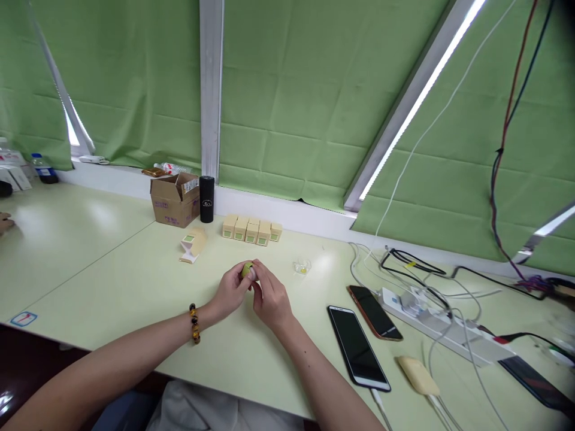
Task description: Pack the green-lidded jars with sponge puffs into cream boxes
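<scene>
A small round green thing with a whitish part is held between my two hands above the table; its kind cannot be made out. My left hand has its fingers curled round the left side of it. From the right, my right hand pinches at the whitish part with bent fingers, which hide some of it. Just right of my hands lies a small clear plastic piece with a bit of yellow in it. An opened small beige box lies on its side to the upper left.
Several small beige boxes stand in a row behind my hands. Further left are a cardboard carton and a black tumbler. Two phones, a power strip and tangled cables lie right. Another person's hand shows far left.
</scene>
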The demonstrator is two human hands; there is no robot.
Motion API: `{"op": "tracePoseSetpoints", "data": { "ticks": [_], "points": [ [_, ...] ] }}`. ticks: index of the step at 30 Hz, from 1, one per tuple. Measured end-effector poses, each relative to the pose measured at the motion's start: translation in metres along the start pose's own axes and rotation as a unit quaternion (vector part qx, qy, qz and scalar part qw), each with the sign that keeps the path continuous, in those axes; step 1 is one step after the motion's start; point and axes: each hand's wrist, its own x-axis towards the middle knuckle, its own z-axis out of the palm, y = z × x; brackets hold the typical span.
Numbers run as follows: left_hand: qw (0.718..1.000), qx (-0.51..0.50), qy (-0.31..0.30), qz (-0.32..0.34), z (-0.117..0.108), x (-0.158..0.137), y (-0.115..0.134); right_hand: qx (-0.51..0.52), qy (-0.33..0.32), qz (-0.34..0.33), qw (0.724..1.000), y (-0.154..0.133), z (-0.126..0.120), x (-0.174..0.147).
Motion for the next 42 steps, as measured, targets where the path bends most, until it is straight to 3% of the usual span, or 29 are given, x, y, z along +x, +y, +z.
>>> {"op": "tracePoseSetpoints", "data": {
  "ticks": [5, 11, 16, 35, 42],
  "points": [
    [0.997, -0.058, -0.057, 0.011, -0.002, 0.006, -0.004, 0.021, -0.017, 0.017, 0.999, 0.003, -0.002, 0.0],
    [0.999, -0.036, -0.015, -0.024, -0.004, 0.012, -0.012, 0.02, -0.035, 0.036, 0.999, -0.002, -0.001, 0.001],
    [0.996, -0.067, -0.032, -0.056, -0.004, 0.01, 0.001, 0.0, -0.05, 0.063, 0.997, -0.002, -0.002, 0.002],
    [0.999, -0.027, -0.032, -0.031, -0.003, 0.009, 0.004, 0.036, -0.038, 0.117, 0.992, -0.003, 0.0, 0.001],
    [0.997, -0.053, -0.052, -0.037, -0.004, 0.01, 0.004, 0.081, 0.008, 0.156, 0.984, -0.003, 0.0, 0.001]
  ]
}}
